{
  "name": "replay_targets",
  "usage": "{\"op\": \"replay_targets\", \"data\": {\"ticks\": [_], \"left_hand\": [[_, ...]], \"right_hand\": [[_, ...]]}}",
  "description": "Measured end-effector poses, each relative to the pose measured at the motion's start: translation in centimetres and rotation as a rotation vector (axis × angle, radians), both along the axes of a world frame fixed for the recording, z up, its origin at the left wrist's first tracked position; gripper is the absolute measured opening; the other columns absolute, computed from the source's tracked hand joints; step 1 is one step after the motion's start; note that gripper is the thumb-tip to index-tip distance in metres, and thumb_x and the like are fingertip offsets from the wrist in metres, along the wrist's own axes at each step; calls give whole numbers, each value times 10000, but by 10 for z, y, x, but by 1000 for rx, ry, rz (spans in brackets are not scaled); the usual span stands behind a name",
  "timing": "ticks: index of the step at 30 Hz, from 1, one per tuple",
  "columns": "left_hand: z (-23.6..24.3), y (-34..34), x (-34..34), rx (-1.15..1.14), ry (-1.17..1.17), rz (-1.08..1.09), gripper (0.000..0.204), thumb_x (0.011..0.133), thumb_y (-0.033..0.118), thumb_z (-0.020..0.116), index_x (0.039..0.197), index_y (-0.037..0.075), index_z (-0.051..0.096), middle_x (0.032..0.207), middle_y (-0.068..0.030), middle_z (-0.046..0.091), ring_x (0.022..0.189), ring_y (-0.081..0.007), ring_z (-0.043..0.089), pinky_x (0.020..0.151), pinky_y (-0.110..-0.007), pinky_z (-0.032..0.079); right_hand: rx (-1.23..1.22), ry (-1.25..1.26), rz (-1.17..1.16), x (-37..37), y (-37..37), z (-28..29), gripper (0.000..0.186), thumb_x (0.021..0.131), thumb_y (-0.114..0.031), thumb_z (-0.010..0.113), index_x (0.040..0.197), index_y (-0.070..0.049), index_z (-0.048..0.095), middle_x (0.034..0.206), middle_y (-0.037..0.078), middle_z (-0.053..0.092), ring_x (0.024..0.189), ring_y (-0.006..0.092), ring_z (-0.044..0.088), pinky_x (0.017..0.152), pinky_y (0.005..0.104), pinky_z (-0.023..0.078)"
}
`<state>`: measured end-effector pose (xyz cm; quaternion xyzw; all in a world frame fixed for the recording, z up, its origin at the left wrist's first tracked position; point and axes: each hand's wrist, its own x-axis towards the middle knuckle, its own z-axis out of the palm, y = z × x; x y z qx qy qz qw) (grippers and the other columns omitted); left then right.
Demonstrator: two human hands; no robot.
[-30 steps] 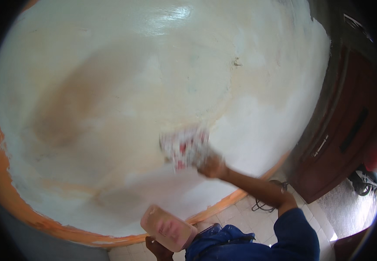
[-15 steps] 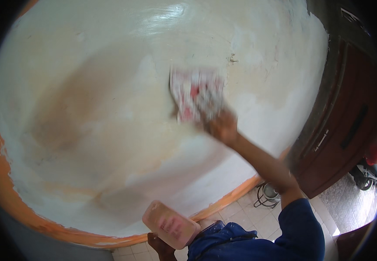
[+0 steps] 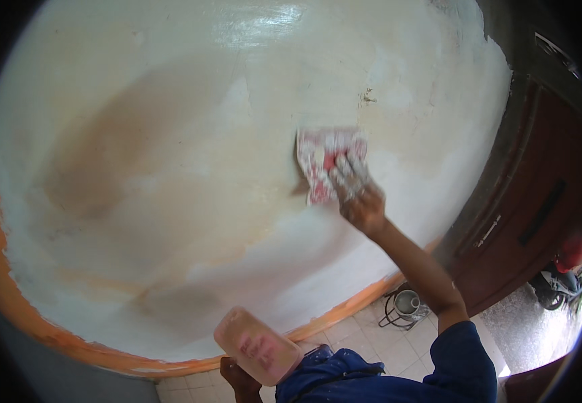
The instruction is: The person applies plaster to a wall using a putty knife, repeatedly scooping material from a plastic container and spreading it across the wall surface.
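My right hand [image 3: 358, 195], its fingers coated white, grips a flat red-and-white spreader [image 3: 321, 151] smeared with white paste against a patchy cream-and-white wall [image 3: 170, 148]. Low in the picture, my left hand [image 3: 237, 375] holds a pale pink rectangular plastic piece [image 3: 257, 342] with red markings; the hand's fingers are partly hidden behind it. My blue clothing shows below.
The wall has an orange border [image 3: 62, 339]. On the tiled floor [image 3: 338, 336] stands a metal pot in a wire stand [image 3: 405, 305]. At right are a brown door [image 3: 526, 168] and, outside, a parked scooter [image 3: 551, 287] with something red above it.
My right hand and the spreader moved up the wall over the second, then right and slightly down in the last half second. My left hand stays low with the pink piece.
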<state>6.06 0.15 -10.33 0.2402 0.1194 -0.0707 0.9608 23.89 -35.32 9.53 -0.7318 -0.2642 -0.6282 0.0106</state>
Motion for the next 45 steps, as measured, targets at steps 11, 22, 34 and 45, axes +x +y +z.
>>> {"op": "replay_targets", "data": {"ticks": [11, 22, 34, 45], "left_hand": [[-20, -2, 1, 73, 52, 19, 612, 741, 326, 386, 1262, 14, 453, 1193, -162, 518, 1106, -377, 495, 914, -525, 416], [19, -27, -1, -20, 5, -77, 654, 719, 340, 405, 1294, 30, 434, 1244, -167, 495, 1140, -382, 475, 941, -537, 390], [6, -16, -7, 13, 24, 51, 606, 733, 342, 420, 1263, 52, 466, 1198, -142, 518, 1117, -349, 489, 936, -497, 406], [12, -30, 3, 45, -16, -6, 612, 736, 332, 428, 1256, 12, 463, 1205, -153, 516, 1102, -380, 492, 924, -528, 415]], "right_hand": [[-17, 413, 66, -50, 18, -124, 409, 733, -44, 580, 1129, -129, 637, 1156, 90, 615, 1144, 255, 550, 991, 403, 421], [85, -97, -37, 12, 16, 81, 475, 675, 26, 611, 1147, -28, 596, 1278, 100, 536, 1165, 298, 522, 955, 412, 454], [-60, 237, 234, -51, 39, -91, 397, 745, -57, 542, 1132, -48, 630, 1185, 134, 602, 1145, 281, 555, 991, 424, 424], [-98, 266, 24, -15, 26, -86, 419, 716, 2, 562, 1131, -8, 616, 1225, 166, 568, 1164, 327, 532, 996, 461, 417]]}}
